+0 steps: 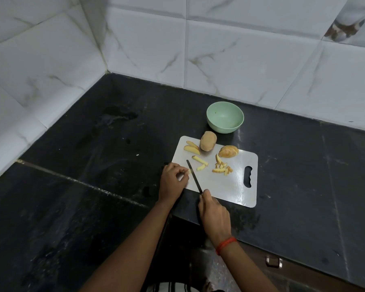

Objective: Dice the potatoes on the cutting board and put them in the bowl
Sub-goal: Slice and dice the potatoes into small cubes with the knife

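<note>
The bare left forearm (139, 239) comes up from the 6 o'clock edge of the view and runs toward 1 o'clock. It ends in the left hand (173, 180), back upward and fingers curled, with thumb and fingertips pinching a small pale-yellow potato piece (189, 170) on its 2 o'clock side. The bare right forearm (251, 270) enters from 5 o'clock and angles toward 11 o'clock, a red thread band (226, 245) round its wrist. The right hand (214, 216), at 4 o'clock of the left and apart from it, grips the handle of a thin dark-bladed knife (194, 175), one finger lying forward along the top, blade pointing to 11 o'clock.
</note>
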